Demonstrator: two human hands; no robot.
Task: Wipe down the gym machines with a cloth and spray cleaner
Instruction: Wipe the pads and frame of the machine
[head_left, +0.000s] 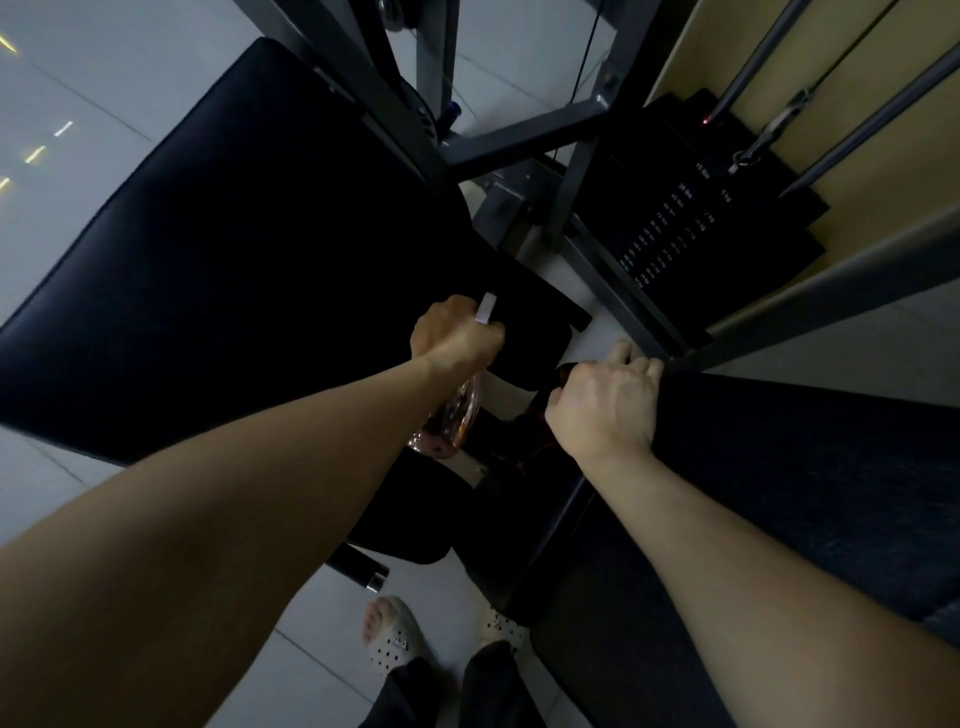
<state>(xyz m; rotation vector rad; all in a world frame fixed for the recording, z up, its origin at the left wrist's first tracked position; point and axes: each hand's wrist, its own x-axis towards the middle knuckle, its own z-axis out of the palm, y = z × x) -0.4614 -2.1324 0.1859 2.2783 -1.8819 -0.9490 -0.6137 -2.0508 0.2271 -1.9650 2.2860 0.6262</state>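
Forearms reach out: left hand (452, 338) grips the spray bottle (451, 415), right hand (605, 405) clutches a dark cloth (560, 382) on the pad (779, 467); wiping seems to be midway.

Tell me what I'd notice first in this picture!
Two bare hands meet in the middle: the left hand grips a clear spray bottle, and the right hand beside it holds a dark cloth on a black pad. A big black cushion fills the left side. A stack of weights with white numbers sits at upper right.
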